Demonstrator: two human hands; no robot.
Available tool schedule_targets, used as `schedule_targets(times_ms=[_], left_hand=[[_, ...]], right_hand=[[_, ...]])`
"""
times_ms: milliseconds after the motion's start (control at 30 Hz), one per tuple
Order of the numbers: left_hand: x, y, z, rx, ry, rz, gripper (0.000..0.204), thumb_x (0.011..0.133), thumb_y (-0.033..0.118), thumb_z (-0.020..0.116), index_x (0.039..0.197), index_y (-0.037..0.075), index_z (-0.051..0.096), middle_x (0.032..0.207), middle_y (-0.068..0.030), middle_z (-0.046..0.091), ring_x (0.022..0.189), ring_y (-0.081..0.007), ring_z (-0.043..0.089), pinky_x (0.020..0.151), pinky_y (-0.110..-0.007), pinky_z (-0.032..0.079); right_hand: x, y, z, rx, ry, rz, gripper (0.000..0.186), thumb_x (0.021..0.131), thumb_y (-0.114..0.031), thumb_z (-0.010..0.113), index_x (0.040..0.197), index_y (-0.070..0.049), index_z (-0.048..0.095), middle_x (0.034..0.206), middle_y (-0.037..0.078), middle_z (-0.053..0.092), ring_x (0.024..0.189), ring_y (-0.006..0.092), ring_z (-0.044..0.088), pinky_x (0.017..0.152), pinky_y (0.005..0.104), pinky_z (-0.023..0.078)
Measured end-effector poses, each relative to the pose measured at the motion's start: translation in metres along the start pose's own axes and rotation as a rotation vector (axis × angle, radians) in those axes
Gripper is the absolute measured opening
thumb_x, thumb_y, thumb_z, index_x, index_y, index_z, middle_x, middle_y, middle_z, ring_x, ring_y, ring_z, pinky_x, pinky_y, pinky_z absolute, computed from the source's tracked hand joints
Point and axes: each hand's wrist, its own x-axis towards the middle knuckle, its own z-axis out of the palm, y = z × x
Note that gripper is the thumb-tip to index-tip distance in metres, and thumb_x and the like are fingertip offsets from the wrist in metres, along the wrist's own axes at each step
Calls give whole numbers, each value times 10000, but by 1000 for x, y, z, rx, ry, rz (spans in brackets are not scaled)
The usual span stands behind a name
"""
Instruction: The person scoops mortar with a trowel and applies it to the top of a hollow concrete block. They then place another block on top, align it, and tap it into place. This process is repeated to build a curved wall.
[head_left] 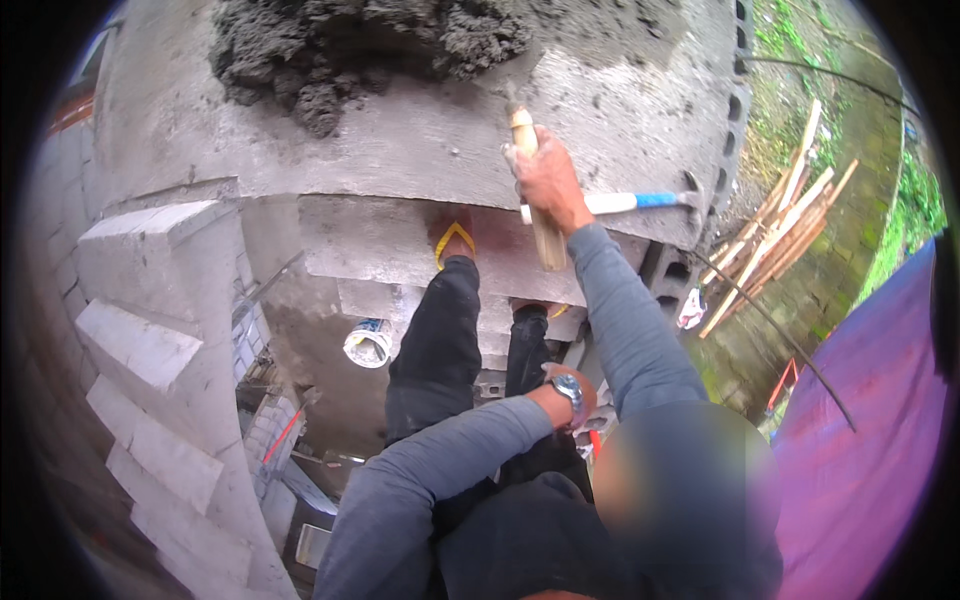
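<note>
My right hand (552, 178) is closed around the wooden handle (521, 125) of a trowel, its grey metal end pointing toward the mortar. A flat wooden length (549, 243) shows below that hand; whether it belongs to the same handle I cannot tell. Just right of my wrist lies a claw hammer (640, 201) with a white and blue handle, its head at the slab's right edge. A heap of wet grey mortar (370, 45) sits on the concrete slab (420, 150) ahead. My left hand (582, 405), below a wristwatch (568, 388), is drawn back near my right elbow, its fingers mostly hidden.
Concrete steps (370, 245) descend under my feet, one in a yellow-strapped sandal (455, 238). A white bucket (368, 345) stands lower left. Stepped concrete blocks (150, 345) rise at left. Hollow blocks (733, 110) edge the slab; timber strips (775, 235) and purple sheeting (860, 400) lie right.
</note>
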Motion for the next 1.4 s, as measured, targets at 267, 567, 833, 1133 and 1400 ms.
schedule_targets(times_ms=[267,567,833,1133,1400], left_hand=[[-2,0,3,68,32,-1,459,763,448,823,969,39,795,1019,-187,762,984,-361,736,851,-457,580],[37,0,18,259,-122,-98,474,747,425,837,982,16,788,1033,-221,752,1000,-376,729,879,-463,571],[58,18,12,279,-117,-139,493,726,430,843,976,10,784,1002,-218,756,972,-380,731,868,-460,573],[82,24,17,259,-91,-149,483,723,423,830,971,11,784,998,-221,755,946,-385,735,856,-462,574],[64,25,10,215,-46,-171,457,757,397,829,988,5,781,1005,-225,754,977,-382,733,867,-462,574]], right_hand=[[-181,71,-56,15,118,-57,469,897,-231,727,1268,-25,528,889,267,688,839,475,677,734,488,537],[-450,180,-108,15,242,526,439,911,-335,728,1206,-64,548,923,284,693,896,517,661,745,540,533],[-568,250,-121,-41,420,705,544,933,-342,706,1331,-11,538,969,296,694,958,525,654,793,520,535],[-490,349,-209,406,284,894,393,963,-184,599,1214,114,549,777,179,679,576,281,661,531,436,519],[-574,316,-146,260,366,929,344,949,-107,600,1251,51,553,725,141,644,529,232,638,483,389,509]])
